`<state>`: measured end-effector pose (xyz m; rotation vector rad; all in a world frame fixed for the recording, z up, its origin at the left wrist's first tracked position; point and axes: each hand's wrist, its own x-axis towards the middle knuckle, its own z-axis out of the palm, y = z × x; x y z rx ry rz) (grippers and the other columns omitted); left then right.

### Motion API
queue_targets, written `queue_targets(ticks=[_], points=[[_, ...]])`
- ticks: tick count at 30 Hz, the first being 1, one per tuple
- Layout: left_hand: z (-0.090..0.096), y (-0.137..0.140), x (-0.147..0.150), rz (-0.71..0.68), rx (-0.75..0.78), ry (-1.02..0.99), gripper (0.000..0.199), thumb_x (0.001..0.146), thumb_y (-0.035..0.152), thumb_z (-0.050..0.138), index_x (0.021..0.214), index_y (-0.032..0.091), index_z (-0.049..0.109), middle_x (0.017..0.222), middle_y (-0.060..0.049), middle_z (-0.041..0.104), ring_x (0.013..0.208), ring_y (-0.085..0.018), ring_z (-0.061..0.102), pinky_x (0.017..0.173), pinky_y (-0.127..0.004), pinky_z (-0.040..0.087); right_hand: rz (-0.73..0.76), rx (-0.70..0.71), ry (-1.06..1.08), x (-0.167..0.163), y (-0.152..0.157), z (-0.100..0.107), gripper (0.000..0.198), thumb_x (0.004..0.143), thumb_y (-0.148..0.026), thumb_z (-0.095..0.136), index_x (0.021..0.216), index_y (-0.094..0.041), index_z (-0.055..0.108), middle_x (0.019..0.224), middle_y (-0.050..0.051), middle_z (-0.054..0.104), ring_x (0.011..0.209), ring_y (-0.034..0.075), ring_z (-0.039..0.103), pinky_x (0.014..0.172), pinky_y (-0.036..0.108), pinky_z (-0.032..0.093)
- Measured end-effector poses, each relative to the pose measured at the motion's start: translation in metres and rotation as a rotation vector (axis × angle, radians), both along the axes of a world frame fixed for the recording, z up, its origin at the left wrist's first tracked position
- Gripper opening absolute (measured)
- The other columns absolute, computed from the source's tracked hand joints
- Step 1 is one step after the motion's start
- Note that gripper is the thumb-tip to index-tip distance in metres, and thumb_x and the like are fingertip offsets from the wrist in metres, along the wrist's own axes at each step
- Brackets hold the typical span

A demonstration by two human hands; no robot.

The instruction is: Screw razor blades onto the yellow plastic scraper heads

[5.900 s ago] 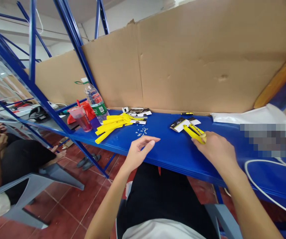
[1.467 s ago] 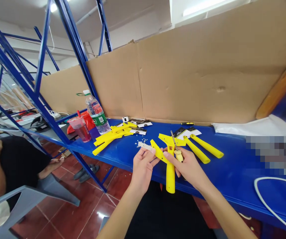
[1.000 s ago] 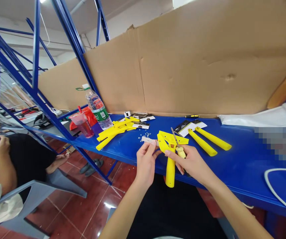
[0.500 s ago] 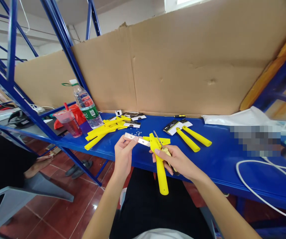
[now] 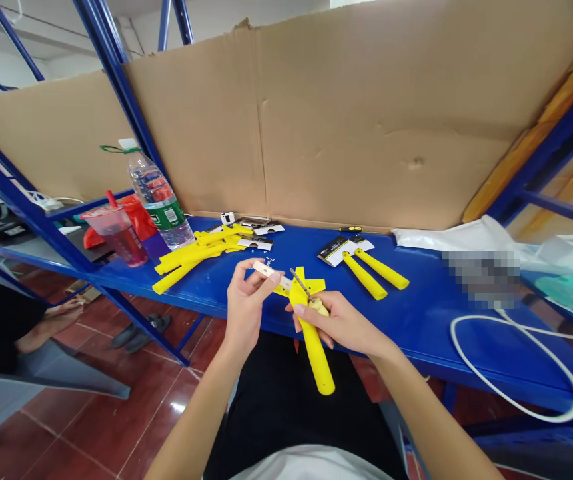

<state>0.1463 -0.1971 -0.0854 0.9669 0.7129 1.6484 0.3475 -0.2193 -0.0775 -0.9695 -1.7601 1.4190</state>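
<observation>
My left hand [image 5: 243,308] is closed, thumb and fingers pinching a flat metal strip with holes [image 5: 262,268]. The strip's far end meets the head of a yellow T-shaped scraper handle [image 5: 318,360]. My right hand [image 5: 349,325] is closed around that handle just below its head, the long grip slanting down over my lap. The same hand holds a screwdriver [image 5: 319,307], its shaft lying across the yellow head and pointing up and left. Small screws [image 5: 270,261] lie on the blue table beyond the strip.
Yellow handles [image 5: 201,248] are heaped at the left; two more [image 5: 366,273] lie at the right beside packaging cards [image 5: 334,250]. A water bottle [image 5: 164,207] and red drink cup [image 5: 119,237] stand left. Another screwdriver [image 5: 351,229] lies by the cardboard wall [image 5: 341,120]. A white cable [image 5: 459,347] loops right.
The camera view has shifted slightly. The metal strip now sits closer against the yellow head, overlapping it more. Both hands keep their holds.
</observation>
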Motion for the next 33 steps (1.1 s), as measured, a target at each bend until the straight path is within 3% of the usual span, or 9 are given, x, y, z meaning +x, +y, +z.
queue_targets(ticks=[3, 7, 11, 17, 23, 29, 33], points=[[0.001, -0.001, -0.001, 0.052, 0.025, 0.068, 0.057, 0.073, 0.03, 0.106, 0.117, 0.025, 0.07, 0.093, -0.002, 0.081, 0.089, -0.021, 0.08, 0.086, -0.031, 0.059, 0.003, 0.003, -0.009, 0.0, -0.001, 0.0, 0.056, 0.103, -0.07, 0.07, 0.088, -0.017, 0.079, 0.075, 0.002, 0.074, 0.046, 0.007, 0.05, 0.047, 0.021, 0.04], [-0.001, 0.002, -0.005, 0.084, 0.061, 0.112, 0.046, 0.072, 0.032, 0.106, 0.09, 0.022, 0.064, 0.096, -0.005, 0.082, 0.088, -0.02, 0.077, 0.086, -0.032, 0.059, -0.023, 0.012, -0.002, 0.001, 0.0, -0.001, 0.058, 0.103, -0.071, 0.069, 0.088, -0.017, 0.08, 0.075, 0.002, 0.074, 0.046, 0.007, 0.051, 0.047, 0.022, 0.041], [-0.002, 0.004, -0.006, 0.055, 0.068, 0.204, 0.043, 0.076, 0.04, 0.104, 0.078, 0.02, 0.065, 0.085, -0.003, 0.078, 0.08, -0.017, 0.073, 0.078, -0.028, 0.059, -0.02, 0.015, 0.003, 0.001, 0.0, -0.002, 0.058, 0.104, -0.071, 0.068, 0.091, -0.016, 0.079, 0.078, 0.003, 0.075, 0.048, 0.007, 0.052, 0.047, 0.022, 0.041], [0.004, 0.0, -0.004, -0.057, 0.065, 0.395, 0.04, 0.079, 0.051, 0.1, 0.096, 0.018, 0.085, 0.089, -0.006, 0.082, 0.076, -0.019, 0.075, 0.071, -0.029, 0.063, -0.006, 0.003, -0.002, 0.0, 0.001, -0.003, 0.057, 0.103, -0.07, 0.071, 0.085, -0.016, 0.076, 0.073, 0.002, 0.071, 0.052, 0.009, 0.053, 0.047, 0.022, 0.042], [0.005, -0.002, -0.01, -0.097, 0.11, 0.512, 0.04, 0.094, 0.058, 0.086, 0.098, 0.018, 0.088, 0.087, -0.006, 0.083, 0.07, -0.019, 0.074, 0.068, -0.03, 0.064, -0.013, 0.025, -0.004, 0.003, 0.002, -0.006, 0.059, 0.103, -0.073, 0.069, 0.085, -0.017, 0.077, 0.071, 0.001, 0.069, 0.053, 0.011, 0.055, 0.048, 0.024, 0.043], [0.006, -0.002, -0.013, -0.123, 0.076, 0.484, 0.036, 0.085, 0.053, 0.095, 0.092, 0.018, 0.09, 0.088, -0.007, 0.084, 0.077, -0.021, 0.076, 0.071, -0.03, 0.064, 0.016, 0.116, -0.031, -0.001, -0.002, 0.002, 0.068, 0.106, -0.074, 0.064, 0.068, -0.018, 0.073, 0.067, 0.004, 0.073, 0.06, 0.014, 0.06, 0.063, 0.027, 0.047], [0.005, -0.002, -0.013, -0.159, 0.063, 0.46, 0.034, 0.086, 0.05, 0.094, 0.101, 0.019, 0.09, 0.085, -0.006, 0.081, 0.075, -0.02, 0.075, 0.07, -0.029, 0.063, -0.009, 0.136, -0.022, -0.001, -0.002, 0.004, 0.068, 0.106, -0.073, 0.064, 0.064, -0.019, 0.072, 0.062, 0.004, 0.072, 0.059, 0.014, 0.058, 0.067, 0.029, 0.046]])
